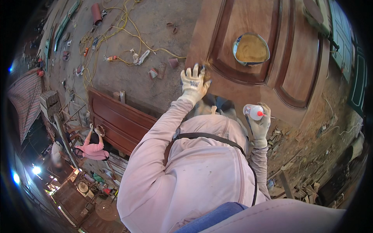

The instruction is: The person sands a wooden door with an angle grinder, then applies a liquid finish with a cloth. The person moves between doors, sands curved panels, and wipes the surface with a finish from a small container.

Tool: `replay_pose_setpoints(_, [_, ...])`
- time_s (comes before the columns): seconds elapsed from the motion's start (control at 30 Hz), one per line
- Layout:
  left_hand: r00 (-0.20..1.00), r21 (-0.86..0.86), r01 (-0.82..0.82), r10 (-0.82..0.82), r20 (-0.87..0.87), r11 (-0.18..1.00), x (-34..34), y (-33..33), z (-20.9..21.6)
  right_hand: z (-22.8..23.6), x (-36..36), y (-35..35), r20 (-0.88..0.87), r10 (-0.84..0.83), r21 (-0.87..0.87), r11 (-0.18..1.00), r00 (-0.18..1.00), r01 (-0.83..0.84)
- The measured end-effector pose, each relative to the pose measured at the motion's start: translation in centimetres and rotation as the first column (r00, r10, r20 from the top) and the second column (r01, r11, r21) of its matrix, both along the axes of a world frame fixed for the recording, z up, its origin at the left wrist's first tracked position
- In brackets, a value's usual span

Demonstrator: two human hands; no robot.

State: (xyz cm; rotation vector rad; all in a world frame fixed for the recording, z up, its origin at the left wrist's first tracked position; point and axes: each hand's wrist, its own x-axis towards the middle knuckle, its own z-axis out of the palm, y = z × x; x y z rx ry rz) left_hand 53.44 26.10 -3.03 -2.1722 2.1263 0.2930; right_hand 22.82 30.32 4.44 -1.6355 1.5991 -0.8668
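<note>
A large, brown, panelled wooden door (237,17) lies ahead of the person's two hands, its long axis running away from them and leaning slightly right. The left hand (194,84), in a pale work glove, is at the door's near left corner, fingers spread apart and seemingly closed on nothing; whether the fingertips press on the wood cannot be told. Well to the left of that hand, a reddish-brown panelled door (116,123) slants away, with a co-worker in a pink top (93,149) at its far end. Tangled yellow cable (126,17) lies on the ground ahead and left of the left hand.

A round, silvery-rimmed bowl (235,49) of tan material sits on the nearer door, ahead and to the right of the left hand and almost straight ahead of the right hand (261,121). The right hand, also gloved, is wrapped around a small white plastic bottle with a red cap (254,112), held by the near edge of the door. The bottle stands roughly upright, its cap end tipped rightward; the left hand is well apart from it.
</note>
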Motion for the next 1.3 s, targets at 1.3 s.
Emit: replay_pose_setpoints(1.3, [0.973,0.460,-0.121,0.196,-0.120,0.880,-3.3,-4.7,2.7,0.3,0.4,-0.8,0.003,0.038,0.021,0.999,0.999,-0.039])
